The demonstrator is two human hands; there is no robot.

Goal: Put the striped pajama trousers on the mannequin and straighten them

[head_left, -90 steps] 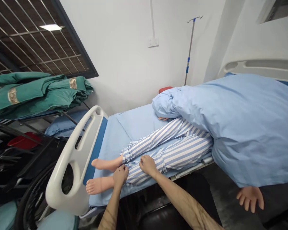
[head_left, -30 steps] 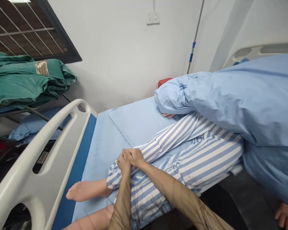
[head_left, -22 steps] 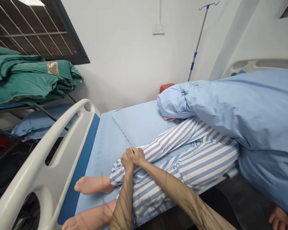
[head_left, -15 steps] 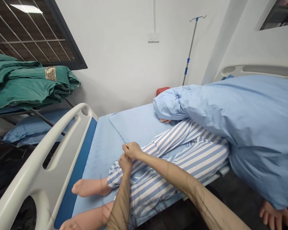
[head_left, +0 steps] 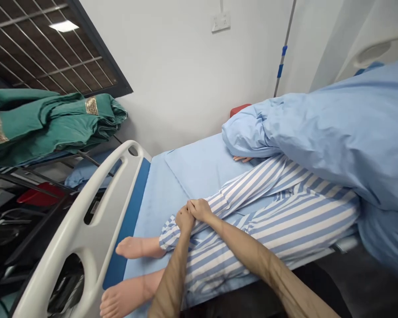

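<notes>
A figure in blue-and-white striped pyjama trousers (head_left: 272, 207) lies on a bed with a light blue sheet (head_left: 192, 172), bare feet (head_left: 135, 247) toward the white footboard (head_left: 86, 225). My left hand (head_left: 184, 219) and my right hand (head_left: 200, 210) are side by side, both closed on the striped trouser leg of the far leg, near the shin. A light blue duvet (head_left: 334, 128) covers the figure's upper half.
Folded green blankets (head_left: 49, 123) lie on a metal rack at the left, a blue pillow (head_left: 86, 172) below them. A drip pole (head_left: 283, 48) and a wall socket (head_left: 220, 21) stand at the white back wall. Something red (head_left: 239, 109) shows behind the duvet.
My hands have gone from the trouser cuffs near the ankles up to the far leg's shin and closed together on the cloth. The view has shifted closer and lower.
</notes>
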